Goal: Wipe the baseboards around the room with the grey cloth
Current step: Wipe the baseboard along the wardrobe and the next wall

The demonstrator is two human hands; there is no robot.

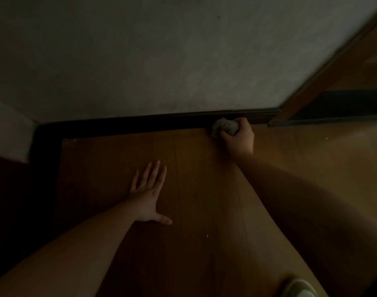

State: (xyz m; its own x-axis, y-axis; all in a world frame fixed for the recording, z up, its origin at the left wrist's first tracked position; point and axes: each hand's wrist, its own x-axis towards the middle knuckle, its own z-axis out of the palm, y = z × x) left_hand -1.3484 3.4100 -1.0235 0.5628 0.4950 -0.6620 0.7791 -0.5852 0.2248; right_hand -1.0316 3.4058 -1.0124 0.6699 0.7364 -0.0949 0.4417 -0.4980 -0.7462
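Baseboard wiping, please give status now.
Right hand grips grey cloth, pressed on dark baseboard. Left hand flat on floor. Nothing in the way.

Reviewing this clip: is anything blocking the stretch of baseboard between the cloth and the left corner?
Nothing visible does. The right hand grips the grey cloth against the dark baseboard, which runs bare to the corner. The left hand lies flat on the floor, well clear of the baseboard.

Left hand (150, 195) flat, fingers spread; right hand (239, 136) fisted, gripping
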